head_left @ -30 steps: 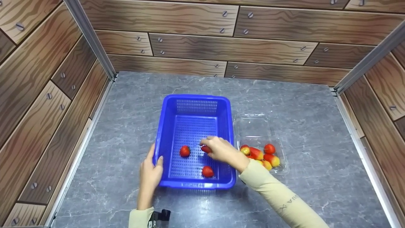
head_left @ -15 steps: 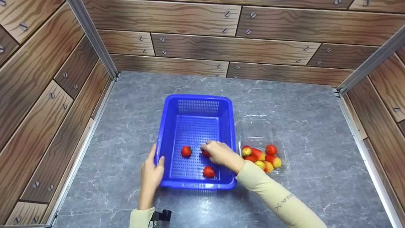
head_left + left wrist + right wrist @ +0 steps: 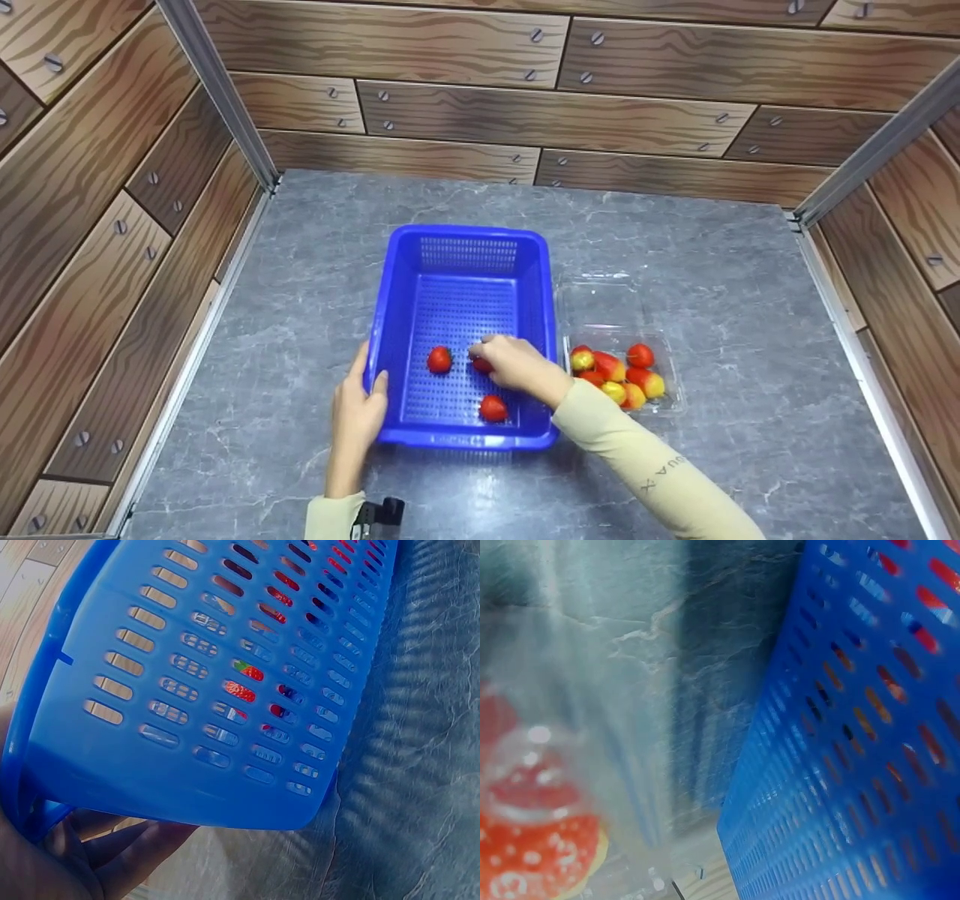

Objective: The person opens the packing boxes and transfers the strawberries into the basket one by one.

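Observation:
A blue plastic basket point(image 3: 466, 439) with slotted walls stands mid-table. My left hand point(image 3: 358, 405) grips its left side near the front corner, thumb over the rim and fingers outside. In the left wrist view the fingers point(image 3: 139, 851) show below the basket's blue rim. Inside the basket my right hand point(image 3: 517, 365) pinches a red strawberry point(image 3: 481, 365), partly hidden by the fingers, low over the perforated floor. Two more strawberries lie there: one point(image 3: 439, 360) to the left, another point(image 3: 493, 409) nearer the front. The right wrist view shows the basket's outer wall point(image 3: 855, 727), not the hand.
Right of the basket sits a clear plastic clamshell box point(image 3: 671, 409), its transparent lid point(image 3: 600, 300) folded back. It holds several red-and-yellow fruits point(image 3: 649, 382) and a red one point(image 3: 640, 355). Wood-patterned walls point(image 3: 450, 45) enclose the grey marbled table point(image 3: 735, 300) at the back and sides.
My right hand has shifted slightly left and toward the front inside the basket, still with the strawberry at its fingers. The left hand keeps its hold on the rim.

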A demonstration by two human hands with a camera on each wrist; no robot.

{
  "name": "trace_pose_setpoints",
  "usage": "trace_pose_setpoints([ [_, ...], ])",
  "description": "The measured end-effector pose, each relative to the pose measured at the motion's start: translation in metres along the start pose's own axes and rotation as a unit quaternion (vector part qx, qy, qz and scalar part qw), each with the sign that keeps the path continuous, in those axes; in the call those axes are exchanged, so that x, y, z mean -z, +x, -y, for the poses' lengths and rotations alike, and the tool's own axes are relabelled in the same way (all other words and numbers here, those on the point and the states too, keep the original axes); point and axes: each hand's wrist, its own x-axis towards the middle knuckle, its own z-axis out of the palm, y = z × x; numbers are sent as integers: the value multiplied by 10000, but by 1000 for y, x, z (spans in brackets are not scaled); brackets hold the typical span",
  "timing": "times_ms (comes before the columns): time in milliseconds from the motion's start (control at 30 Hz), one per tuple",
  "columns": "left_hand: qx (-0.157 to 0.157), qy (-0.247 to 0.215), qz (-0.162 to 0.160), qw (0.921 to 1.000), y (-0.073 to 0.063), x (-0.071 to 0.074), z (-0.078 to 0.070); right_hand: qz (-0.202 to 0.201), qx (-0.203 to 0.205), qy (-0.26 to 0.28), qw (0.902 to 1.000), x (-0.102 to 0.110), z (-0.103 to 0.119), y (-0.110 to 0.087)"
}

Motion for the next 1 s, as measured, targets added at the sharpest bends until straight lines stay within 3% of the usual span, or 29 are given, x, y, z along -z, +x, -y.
trace_pose_setpoints([
  [300,-8,64,3,10000,0,0,0,82,-4,22,10000,-2,0,1],
  [567,-11,27,19,10000,1,-1,-1,263,-266,66,9993,0,3,0],
  [800,-36,26,28,10000,0,0,-1,11,-198,-105,9997,1,2,-2],
  [1000,-34,-76,15,10000,0,2,-2,-130,-249,228,9993,10,2,-5],
])
